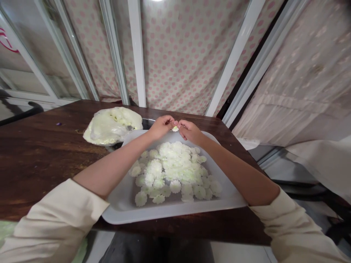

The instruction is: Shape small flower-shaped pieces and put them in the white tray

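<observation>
Above the far rim of a white plastic tray (170,215), my left hand (162,127) and my right hand (191,131) meet with fingertips pinched together. Between them is a small pale flower (175,129) with a yellowish-green middle, partly hidden by the fingers. Both hands appear closed on it. Below, a loose heap of white and pale green flower pieces (178,164) with scalloped edges fills the middle of the tray. Some of them lie singly toward the near side.
A clear plastic bag (113,124) of pale yellow-green pieces sits left of the tray's far end, beside a dark round-rimmed object (148,123). The tray rests on a dark wooden table (49,146). White-framed glass panels with a pink-dotted curtain (186,58) stand behind it.
</observation>
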A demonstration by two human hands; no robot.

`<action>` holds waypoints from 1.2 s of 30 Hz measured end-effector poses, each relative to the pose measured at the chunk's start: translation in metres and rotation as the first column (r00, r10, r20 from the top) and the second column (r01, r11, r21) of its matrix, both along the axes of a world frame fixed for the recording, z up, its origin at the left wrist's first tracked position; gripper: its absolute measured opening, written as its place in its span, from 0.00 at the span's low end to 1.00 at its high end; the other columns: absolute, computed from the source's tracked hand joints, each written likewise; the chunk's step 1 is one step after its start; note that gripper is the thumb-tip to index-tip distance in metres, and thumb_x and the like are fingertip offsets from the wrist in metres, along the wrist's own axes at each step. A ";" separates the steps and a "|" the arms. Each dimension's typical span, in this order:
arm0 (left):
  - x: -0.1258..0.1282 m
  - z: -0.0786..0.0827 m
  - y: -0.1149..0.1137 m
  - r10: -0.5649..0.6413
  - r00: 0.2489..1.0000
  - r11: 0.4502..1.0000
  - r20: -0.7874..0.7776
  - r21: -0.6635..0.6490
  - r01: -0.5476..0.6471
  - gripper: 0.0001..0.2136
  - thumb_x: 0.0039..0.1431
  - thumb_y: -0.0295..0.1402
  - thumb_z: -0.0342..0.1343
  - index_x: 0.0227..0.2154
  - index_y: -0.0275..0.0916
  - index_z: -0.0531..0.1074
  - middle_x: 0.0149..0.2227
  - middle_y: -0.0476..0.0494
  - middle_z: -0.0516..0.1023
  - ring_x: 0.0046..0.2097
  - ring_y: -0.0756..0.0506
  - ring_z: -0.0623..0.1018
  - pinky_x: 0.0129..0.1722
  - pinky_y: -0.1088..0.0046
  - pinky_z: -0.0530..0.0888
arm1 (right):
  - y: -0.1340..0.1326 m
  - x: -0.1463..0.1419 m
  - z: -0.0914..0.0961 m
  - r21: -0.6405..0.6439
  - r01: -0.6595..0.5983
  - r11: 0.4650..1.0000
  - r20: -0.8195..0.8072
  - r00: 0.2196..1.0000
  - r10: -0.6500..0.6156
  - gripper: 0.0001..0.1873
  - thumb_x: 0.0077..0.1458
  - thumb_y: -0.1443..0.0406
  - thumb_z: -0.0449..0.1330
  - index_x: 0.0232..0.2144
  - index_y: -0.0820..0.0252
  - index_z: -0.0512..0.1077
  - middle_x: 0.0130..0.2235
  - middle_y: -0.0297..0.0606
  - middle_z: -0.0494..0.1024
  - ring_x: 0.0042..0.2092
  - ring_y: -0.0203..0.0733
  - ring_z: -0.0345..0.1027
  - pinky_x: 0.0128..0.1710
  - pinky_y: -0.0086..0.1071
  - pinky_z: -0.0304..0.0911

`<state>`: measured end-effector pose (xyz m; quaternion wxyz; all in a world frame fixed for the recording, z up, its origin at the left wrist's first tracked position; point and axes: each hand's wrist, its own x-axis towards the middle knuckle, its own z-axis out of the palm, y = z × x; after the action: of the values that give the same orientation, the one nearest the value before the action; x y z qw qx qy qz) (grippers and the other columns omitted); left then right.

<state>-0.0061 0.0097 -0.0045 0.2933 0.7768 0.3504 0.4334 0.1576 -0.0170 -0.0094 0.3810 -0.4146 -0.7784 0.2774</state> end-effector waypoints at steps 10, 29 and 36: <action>0.001 0.003 0.001 -0.019 0.998 0.981 -0.066 0.190 0.032 0.09 0.54 0.31 0.49 0.20 0.37 0.62 0.24 0.50 0.63 0.32 0.50 0.64 0.36 0.74 0.61 | -0.003 -0.003 -0.003 -0.051 -0.019 0.999 -0.036 0.999 0.017 0.15 0.59 0.56 0.48 0.24 0.58 0.57 0.16 0.25 0.60 0.17 0.29 0.53 0.19 0.26 0.50; -0.003 -0.003 0.008 0.289 0.951 0.957 0.113 -0.014 -0.289 0.16 0.59 0.37 0.43 0.17 0.39 0.55 0.18 0.52 0.57 0.23 0.52 0.59 0.26 0.73 0.56 | -0.001 -0.003 0.000 -0.016 0.076 0.997 -0.020 0.997 -0.076 0.15 0.59 0.60 0.47 0.22 0.58 0.57 0.15 0.26 0.60 0.17 0.29 0.53 0.20 0.25 0.51; 0.001 0.002 -0.002 0.051 0.998 0.994 0.027 -0.100 -0.048 0.19 0.56 0.47 0.45 0.18 0.37 0.60 0.20 0.51 0.61 0.25 0.52 0.62 0.28 0.74 0.59 | 0.007 0.002 0.002 -0.045 0.146 0.988 -0.093 0.984 -0.150 0.13 0.59 0.63 0.46 0.23 0.58 0.58 0.14 0.24 0.60 0.15 0.29 0.52 0.18 0.26 0.49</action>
<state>-0.0049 0.0072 -0.0026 0.3259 0.7458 0.3862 0.4341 0.1597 -0.0100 -0.0073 0.4295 -0.4646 -0.7209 0.2826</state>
